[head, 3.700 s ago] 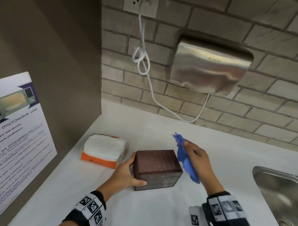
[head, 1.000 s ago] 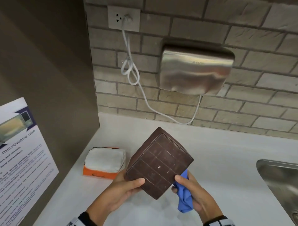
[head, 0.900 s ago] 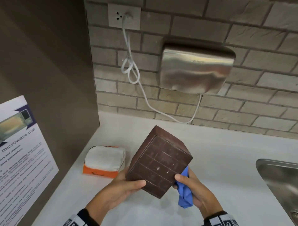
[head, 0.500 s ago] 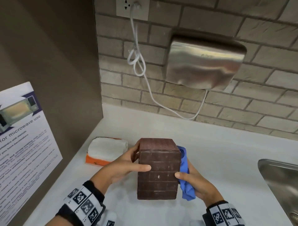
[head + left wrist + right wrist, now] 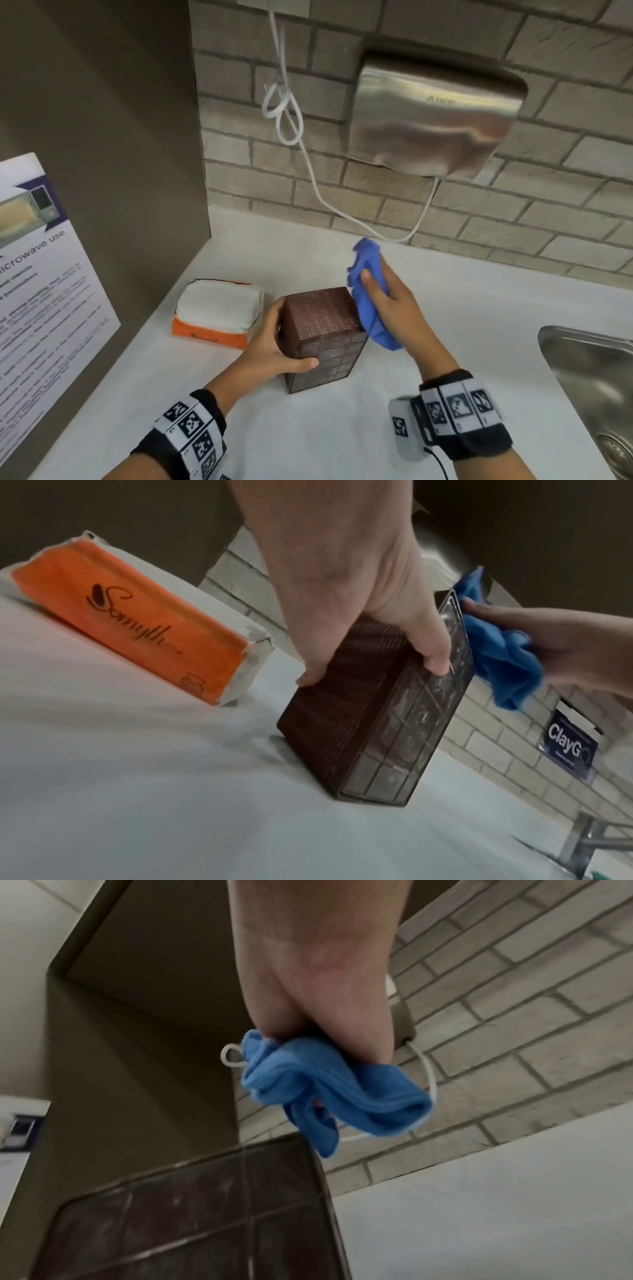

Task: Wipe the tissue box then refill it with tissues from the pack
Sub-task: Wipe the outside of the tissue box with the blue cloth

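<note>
Brown box (image 5: pixel 320 337) stands on the white counter (image 5: pixel 342 428), gripped by the left hand (image 5: pixel 270 353), thumb on its front, fingers on its far side. At the box's two o'clock, the right hand (image 5: pixel 390 301) clutches a blue cloth (image 5: pixel 368 294) beside the top corner. At ten o'clock lies the orange tissue pack (image 5: pixel 217 313).

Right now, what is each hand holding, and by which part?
The left hand grips the brown tissue box at its upper left edge, thumb on the grid face. The right hand holds the blue cloth bunched in its fingers.
</note>
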